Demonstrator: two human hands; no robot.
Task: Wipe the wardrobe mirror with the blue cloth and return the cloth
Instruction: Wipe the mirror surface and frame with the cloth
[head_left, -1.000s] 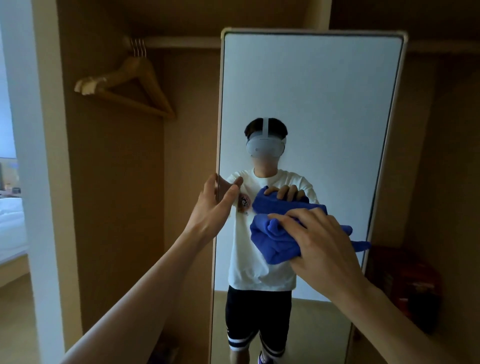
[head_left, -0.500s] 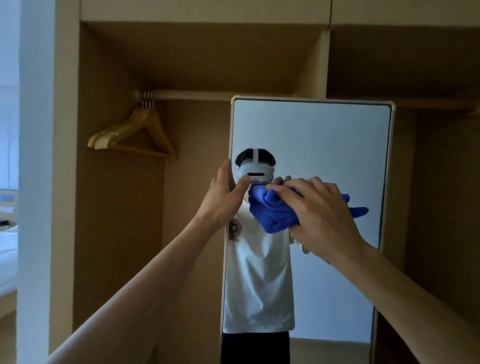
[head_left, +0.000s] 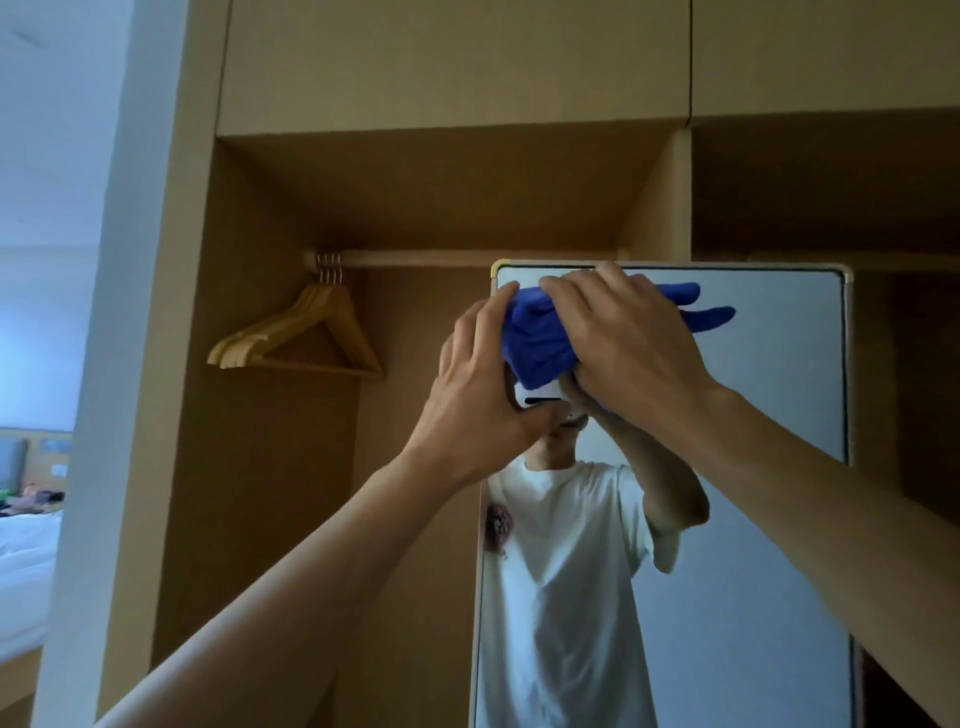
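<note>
The tall mirror (head_left: 769, 374) with a pale frame stands inside the open wardrobe. A bunched blue cloth (head_left: 535, 338) is pressed against the glass near the mirror's top left corner. My right hand (head_left: 623, 338) lies flat over the cloth and holds it to the glass. My left hand (head_left: 483, 395) grips the mirror's left edge just below the corner, thumb on the front next to the cloth. The glass shows a reflection of a person in a white T-shirt with raised arms.
A wooden rail (head_left: 467, 258) runs behind the mirror's top, with several wooden hangers (head_left: 306, 332) at its left end. Wardrobe panels enclose both sides, and closed upper doors (head_left: 452, 62) sit above. A bed (head_left: 26, 571) shows at far left.
Both hands have risen along the mirror, carrying the cloth from about mid-height to the top left corner. The view has tilted upward with them.
</note>
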